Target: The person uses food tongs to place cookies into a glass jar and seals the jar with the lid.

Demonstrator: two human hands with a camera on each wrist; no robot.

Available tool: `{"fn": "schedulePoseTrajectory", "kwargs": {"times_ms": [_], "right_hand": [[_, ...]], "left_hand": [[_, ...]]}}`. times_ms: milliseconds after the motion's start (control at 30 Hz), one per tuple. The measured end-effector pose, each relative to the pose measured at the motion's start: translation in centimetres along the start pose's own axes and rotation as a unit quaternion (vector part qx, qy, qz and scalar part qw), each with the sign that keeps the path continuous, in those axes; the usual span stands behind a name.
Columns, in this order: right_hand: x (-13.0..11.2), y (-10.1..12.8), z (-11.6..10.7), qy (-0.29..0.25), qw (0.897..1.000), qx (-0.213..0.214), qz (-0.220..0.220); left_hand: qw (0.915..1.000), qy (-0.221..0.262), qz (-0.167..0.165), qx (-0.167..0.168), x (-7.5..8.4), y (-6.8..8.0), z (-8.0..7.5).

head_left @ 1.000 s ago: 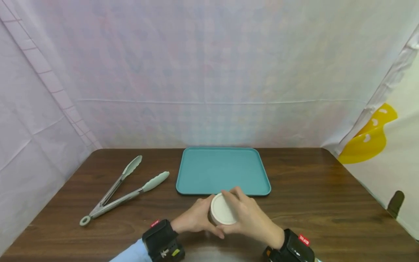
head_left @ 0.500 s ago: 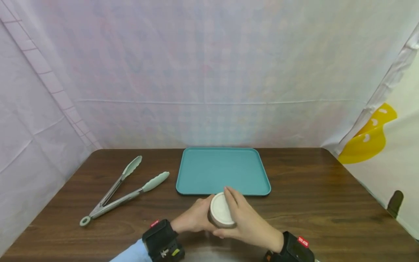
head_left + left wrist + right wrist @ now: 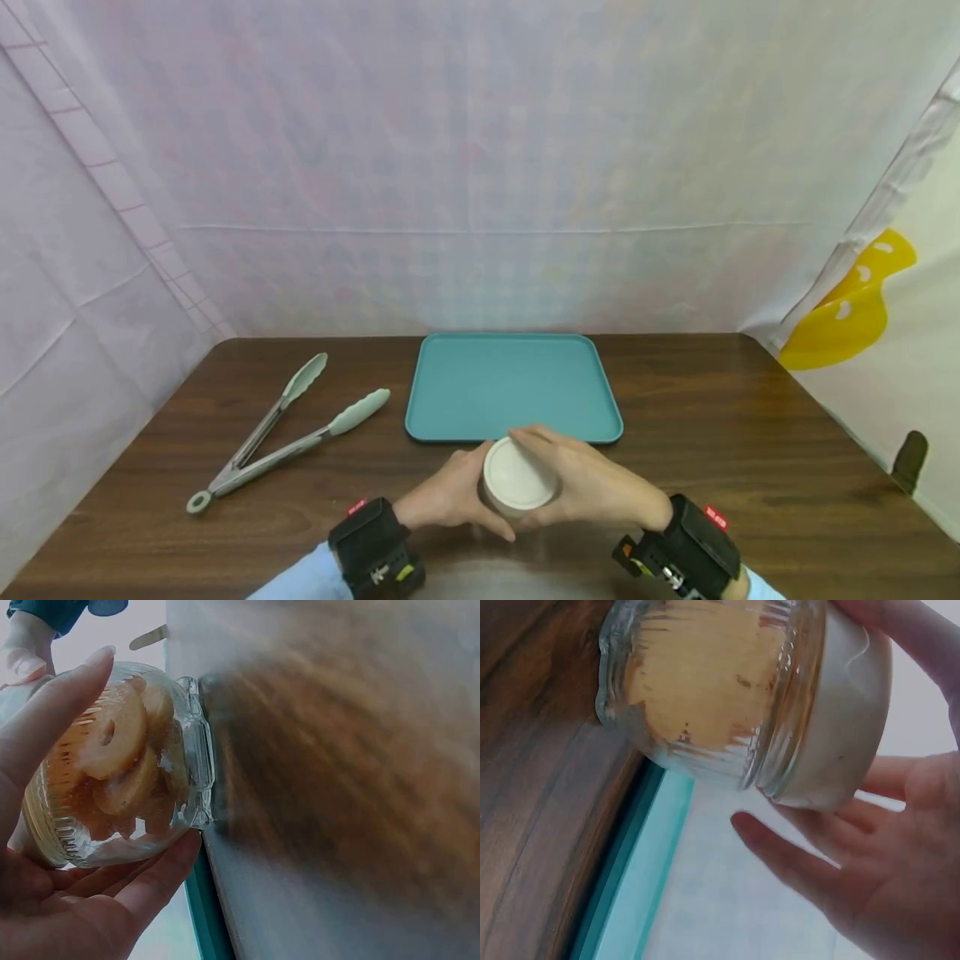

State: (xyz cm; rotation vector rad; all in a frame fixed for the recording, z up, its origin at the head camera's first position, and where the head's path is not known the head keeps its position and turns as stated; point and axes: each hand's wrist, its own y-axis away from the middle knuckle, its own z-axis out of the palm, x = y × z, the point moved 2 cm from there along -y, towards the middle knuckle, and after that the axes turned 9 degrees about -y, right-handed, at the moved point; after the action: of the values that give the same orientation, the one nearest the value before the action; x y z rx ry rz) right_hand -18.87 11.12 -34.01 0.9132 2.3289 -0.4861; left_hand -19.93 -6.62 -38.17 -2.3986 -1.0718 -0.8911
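Observation:
A ribbed glass jar stands on the wooden table, close in front of the blue tray. Inside it are pale orange-brown rounded pieces, one with a small hole. My left hand grips the jar's glass body from the left, thumb on the near side. A white lid covers the top. From the right, my right hand holds this lid by its side, thumb and fingers on opposite edges; in the right wrist view one finger extends apart from it.
Spread tongs with pale green tips lie on the left of the brown table. White cloth hangs behind the table, and a yellow shape shows at the right side.
My right hand has shifted its fingers round the lid, and its wrist has swung right and slightly up. My left hand has stayed on the jar.

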Motion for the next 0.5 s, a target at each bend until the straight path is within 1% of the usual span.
{"fn": "schedulePoseTrajectory", "kwargs": {"times_ms": [100, 200, 267, 367, 500], "right_hand": [[-0.2, -0.1, 0.2, 0.019, 0.999, 0.029, -0.013], [-0.3, -0.2, 0.8, 0.055, 0.996, 0.071, -0.025], [-0.4, -0.3, 1.2, 0.083, 0.991, 0.103, -0.023], [-0.6, -0.3, 1.7, 0.127, 0.981, 0.147, -0.016], [-0.8, -0.3, 2.2, 0.168, 0.969, 0.182, -0.006]], "left_hand": [[1.0, -0.003, -0.003, -0.001, 0.0, 0.0, 0.0], [1.0, -0.005, -0.006, -0.002, 0.0, 0.0, 0.0], [0.9999, -0.008, -0.009, -0.002, 0.0, 0.0, 0.0], [0.9998, -0.013, -0.014, -0.002, 0.0, 0.0, -0.1], [0.9998, -0.014, -0.016, 0.002, 0.0, 0.0, -0.1]]}}
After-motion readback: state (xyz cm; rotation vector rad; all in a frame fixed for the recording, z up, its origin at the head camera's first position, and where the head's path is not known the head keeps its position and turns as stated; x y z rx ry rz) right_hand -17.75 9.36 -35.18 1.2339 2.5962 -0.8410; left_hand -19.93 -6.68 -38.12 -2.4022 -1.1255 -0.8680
